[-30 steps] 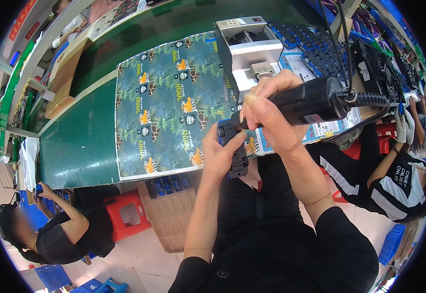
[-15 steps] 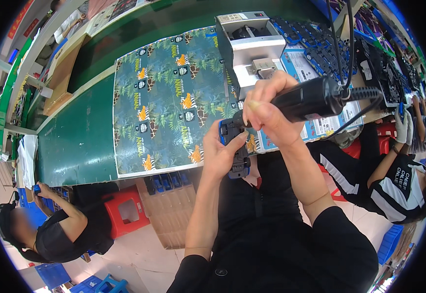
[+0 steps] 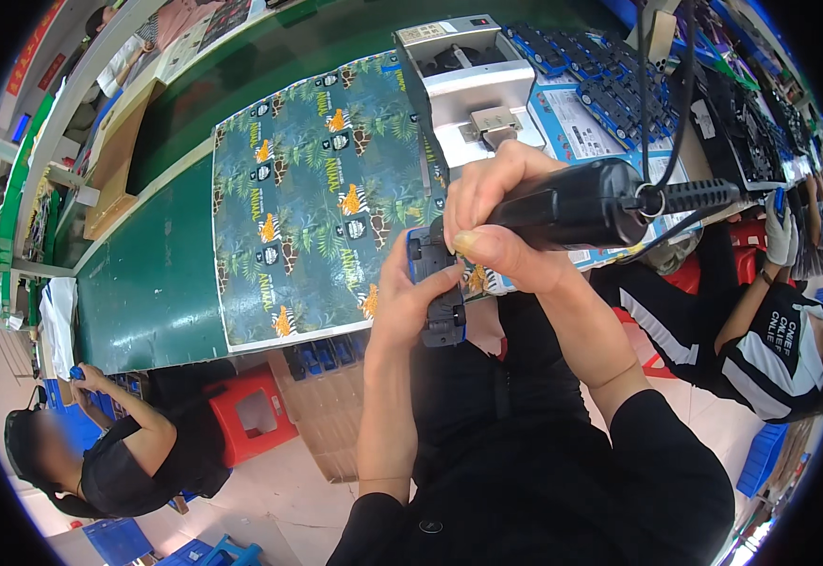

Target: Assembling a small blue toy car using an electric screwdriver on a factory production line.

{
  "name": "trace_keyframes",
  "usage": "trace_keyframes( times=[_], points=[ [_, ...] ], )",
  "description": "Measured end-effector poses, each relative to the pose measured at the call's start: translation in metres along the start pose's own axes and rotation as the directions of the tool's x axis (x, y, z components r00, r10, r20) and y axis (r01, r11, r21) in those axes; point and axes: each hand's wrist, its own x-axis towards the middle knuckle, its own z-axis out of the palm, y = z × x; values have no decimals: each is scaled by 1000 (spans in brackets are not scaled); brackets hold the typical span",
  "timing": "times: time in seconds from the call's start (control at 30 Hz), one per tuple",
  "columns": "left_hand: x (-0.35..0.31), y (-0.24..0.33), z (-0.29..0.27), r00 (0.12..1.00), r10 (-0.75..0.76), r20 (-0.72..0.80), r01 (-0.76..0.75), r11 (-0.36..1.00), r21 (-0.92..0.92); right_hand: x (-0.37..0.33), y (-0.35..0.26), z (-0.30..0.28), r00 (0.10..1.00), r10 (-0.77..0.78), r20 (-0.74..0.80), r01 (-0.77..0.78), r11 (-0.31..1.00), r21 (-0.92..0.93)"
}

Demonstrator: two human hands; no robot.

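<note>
A black electric screwdriver (image 3: pixel 577 209) with a coiled-end cord lies tilted in my right hand (image 3: pixel 496 212), whose fingers wrap round its front part. Its front end points at a small black and blue part, seemingly a toy car chassis (image 3: pixel 445 319). My left hand (image 3: pixel 398 300) grips that chassis at the table's near edge, thumb across it. The screwdriver's tip is hidden behind my right fingers, so I cannot tell whether it touches the chassis. Just beyond my hands stands a silver and black screw feeder (image 3: pixel 476 92).
A patterned sheet (image 3: pixel 308 208) covers part of the green table (image 3: pixel 138 283). Several blue and black chassis (image 3: pixel 624 104) lie at the back right. Cables (image 3: pixel 645 94) hang beside them. Co-workers sit to the left and right; a red stool (image 3: pixel 251 415) stands at left.
The view has shifted slightly. The screwdriver's rear end has swung a little nearer and lower, and my right hand has moved slightly left. Both hands keep their hold.
</note>
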Motion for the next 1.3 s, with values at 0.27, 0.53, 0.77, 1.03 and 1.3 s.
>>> trace_keyframes(
  times=[0.27,0.53,0.77,1.03,1.3],
  points=[
    [1,6,-5,997,-43,59,43,999,2,3,-6,-5,1000,23,-17,-19,978,206],
    [4,1,-7,995,-96,31,97,995,-38,4,-5,-10,999,-31,36,32,999,-34],
    [-12,-4,-6,999,-9,-53,4,995,-101,-6,-20,-40,946,-69,-318,124,980,155],
    [-56,-21,38,993,-57,-105,18,942,-336,-29,-15,-61,857,87,-508,-284,903,-323],
    [-80,-67,41,988,-121,-95,96,967,-237,-166,-56,-34,959,231,-161,-270,588,-763]
  ],
)
